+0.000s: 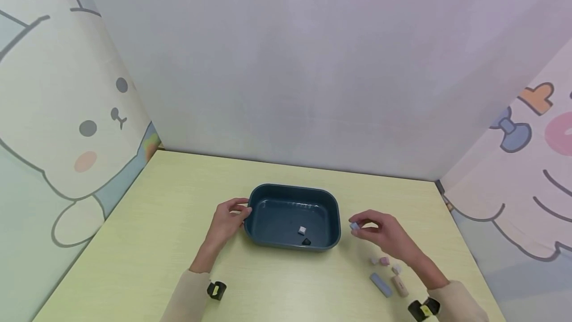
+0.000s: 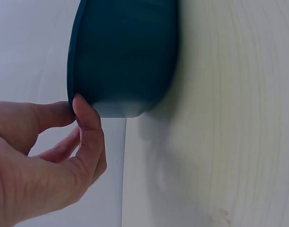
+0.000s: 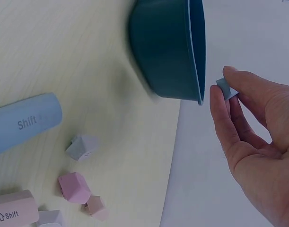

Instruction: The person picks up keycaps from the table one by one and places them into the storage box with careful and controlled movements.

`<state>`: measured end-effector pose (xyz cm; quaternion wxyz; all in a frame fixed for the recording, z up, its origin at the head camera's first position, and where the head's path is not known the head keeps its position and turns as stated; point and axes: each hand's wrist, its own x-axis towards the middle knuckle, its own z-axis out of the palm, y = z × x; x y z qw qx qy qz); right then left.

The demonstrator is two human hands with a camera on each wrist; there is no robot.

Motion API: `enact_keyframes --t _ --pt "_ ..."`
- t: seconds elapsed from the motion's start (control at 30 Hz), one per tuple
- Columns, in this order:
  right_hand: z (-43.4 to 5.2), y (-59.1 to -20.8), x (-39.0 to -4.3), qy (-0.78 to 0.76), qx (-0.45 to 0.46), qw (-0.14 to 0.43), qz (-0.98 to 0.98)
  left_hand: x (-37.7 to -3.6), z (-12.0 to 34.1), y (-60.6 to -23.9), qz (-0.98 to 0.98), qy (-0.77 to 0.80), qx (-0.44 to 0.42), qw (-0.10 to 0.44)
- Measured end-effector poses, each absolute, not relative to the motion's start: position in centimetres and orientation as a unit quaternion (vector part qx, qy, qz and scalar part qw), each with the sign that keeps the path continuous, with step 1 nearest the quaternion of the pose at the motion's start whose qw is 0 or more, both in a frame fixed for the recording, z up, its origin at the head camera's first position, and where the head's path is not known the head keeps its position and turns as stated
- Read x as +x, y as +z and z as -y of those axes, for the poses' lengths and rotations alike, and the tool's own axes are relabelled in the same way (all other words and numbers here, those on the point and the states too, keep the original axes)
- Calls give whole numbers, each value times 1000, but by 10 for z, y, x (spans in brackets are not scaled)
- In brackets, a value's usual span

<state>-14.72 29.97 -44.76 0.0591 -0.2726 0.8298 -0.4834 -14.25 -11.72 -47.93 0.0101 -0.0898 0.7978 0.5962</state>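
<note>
A dark teal plastic basin (image 1: 277,220) stands on the table, holding a small white keycap (image 1: 302,230) and a black keycap (image 1: 306,241). My left hand (image 1: 226,220) pinches the basin's left rim between thumb and fingers, as the left wrist view shows up close. Just outside the right rim, my right hand (image 1: 386,235) holds a small light blue keycap (image 3: 226,89) at its fingertips, above the table. Below that hand lie a long blue Shift keycap (image 3: 26,122), a pale pink Shift keycap (image 3: 14,209) and a small pink keycap (image 3: 74,187).
Small pale keycaps (image 1: 396,269) lie beside the pink one on the light wooden table (image 1: 134,262). A plain pale curtain (image 1: 286,63) rises behind the table's back edge. Cartoon-printed panels (image 1: 67,113) flank it on both sides. Both wrists wear black bands.
</note>
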Motion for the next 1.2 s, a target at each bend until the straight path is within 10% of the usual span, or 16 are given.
enact_keyframes --t 1.2 --pt "-266 -438 -169 -467 -260 80 -841 -143 119 -479 -793 603 -87 12"
